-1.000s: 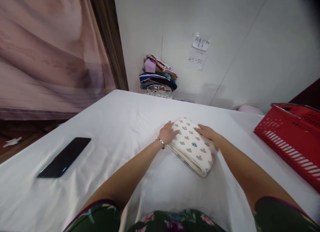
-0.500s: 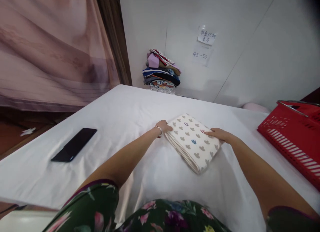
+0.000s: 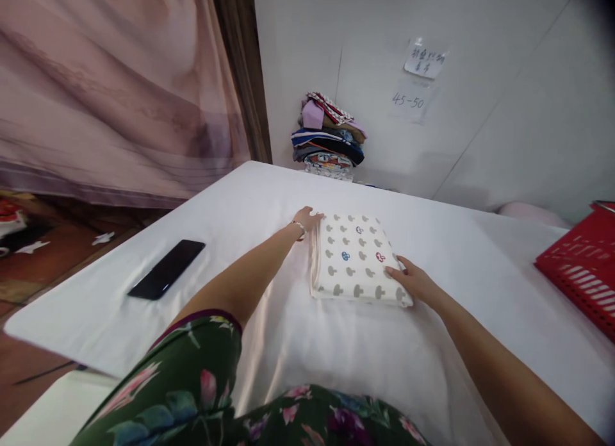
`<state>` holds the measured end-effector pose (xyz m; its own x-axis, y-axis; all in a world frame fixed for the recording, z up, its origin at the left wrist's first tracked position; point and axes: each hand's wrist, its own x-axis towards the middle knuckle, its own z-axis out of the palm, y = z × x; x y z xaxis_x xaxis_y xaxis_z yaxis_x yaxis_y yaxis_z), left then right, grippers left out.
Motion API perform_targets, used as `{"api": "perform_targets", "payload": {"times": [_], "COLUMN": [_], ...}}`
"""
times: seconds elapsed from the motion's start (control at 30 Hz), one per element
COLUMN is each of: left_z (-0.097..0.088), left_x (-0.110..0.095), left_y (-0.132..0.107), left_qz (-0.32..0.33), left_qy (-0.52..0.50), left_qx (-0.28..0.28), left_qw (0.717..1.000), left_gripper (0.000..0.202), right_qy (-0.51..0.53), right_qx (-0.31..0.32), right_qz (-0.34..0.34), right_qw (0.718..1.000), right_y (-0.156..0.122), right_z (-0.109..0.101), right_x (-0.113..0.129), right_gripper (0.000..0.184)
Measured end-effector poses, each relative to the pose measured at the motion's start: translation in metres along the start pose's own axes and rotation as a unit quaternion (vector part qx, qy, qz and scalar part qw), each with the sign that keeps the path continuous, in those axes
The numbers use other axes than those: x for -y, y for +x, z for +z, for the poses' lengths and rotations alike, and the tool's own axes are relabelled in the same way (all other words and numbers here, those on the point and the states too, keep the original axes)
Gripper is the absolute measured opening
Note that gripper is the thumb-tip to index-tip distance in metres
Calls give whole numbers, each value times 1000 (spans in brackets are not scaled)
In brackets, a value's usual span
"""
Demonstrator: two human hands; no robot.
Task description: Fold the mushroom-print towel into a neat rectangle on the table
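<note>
A folded cream cloth [image 3: 353, 257] with grey mushroom shapes and a few blue and red ones lies on the white-covered table. My left hand [image 3: 307, 222] grips its far left corner, the thumb over the edge. At the right edge, near the front corner, my right hand [image 3: 414, 280] has hold of the same cloth, thumb on top. Some fingertips of both hands are hidden. The cloth lies flat in several layers, its front edge facing me.
A black phone [image 3: 167, 270] rests on the left of the white table [image 3: 240, 202]. A stack of folded clothes [image 3: 329, 138] stands at the back against the wall. A red basket [image 3: 579, 266] sits at the right. Pink curtains [image 3: 120, 87] hang at the left.
The folded cloth has turned clockwise, so its front edge now lies nearly square to me. My right hand has come nearer to me along its edge. The view has shifted left.
</note>
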<state>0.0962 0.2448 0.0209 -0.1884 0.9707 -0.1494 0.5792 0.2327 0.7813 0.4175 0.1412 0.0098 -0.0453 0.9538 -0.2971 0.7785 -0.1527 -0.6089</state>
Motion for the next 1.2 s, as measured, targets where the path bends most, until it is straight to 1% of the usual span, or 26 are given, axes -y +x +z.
{"api": "perform_targets", "payload": {"times": [0.07,0.1,0.17,0.23,0.33,0.37,0.43,0.5,0.57,0.63,0.7,0.8,0.87,0.97,1.1,1.2], "left_z": [-5,-8,-15,-20,-24,-24,-22,-18,-13,-7,-3,4,7,11,11,8], "left_x": [17,24,34,41,49,51,55,57,58,58,59,60,62,66,71,73], "left_y": [-15,-25,-46,-72,-112,-124,-145,-160,-169,-174,-176,-179,-181,-183,-185,-184], "left_qz": [-14,-17,-17,-6,8,16,38,60,79,94,104,112,127,159,181,199], "left_qy": [-24,-36,-59,-83,-63,-41,9,51,84,109,124,135,157,188,196,191], "left_qx": [9,16,38,78,122,128,131,120,103,93,89,73,52,32,36,44], "left_qw": [1000,999,997,994,991,991,991,990,988,985,983,982,978,969,963,960], "left_gripper": [52,47,37,27,20,19,20,22,21,20,22,30,29,22,21,21], "right_qy": [-53,-67,-74,-81,-128,-147,-182,-210,-228,-231,-214,-196,-208,-219,-194,-189], "right_qx": [-51,-80,-119,-113,-67,-54,-38,-37,-44,-54,-73,-101,-105,-108,-126,-136], "right_qz": [-20,-48,-137,-248,-390,-424,-468,-485,-486,-483,-475,-461,-466,-471,-461,-466], "right_qw": [997,993,981,959,910,892,864,848,843,843,850,859,854,847,857,854], "right_y": [-5,-9,-20,-33,-49,-52,-54,-53,-50,-47,-45,-45,-46,-48,-50,-51], "right_z": [-2,-2,1,10,32,40,57,72,83,89,93,100,105,111,114,115], "right_x": [1,3,13,28,55,63,77,87,91,90,86,80,77,76,77,77], "right_gripper": [70,68,57,46,37,37,38,41,40,37,36,35,36,37,35,36]}}
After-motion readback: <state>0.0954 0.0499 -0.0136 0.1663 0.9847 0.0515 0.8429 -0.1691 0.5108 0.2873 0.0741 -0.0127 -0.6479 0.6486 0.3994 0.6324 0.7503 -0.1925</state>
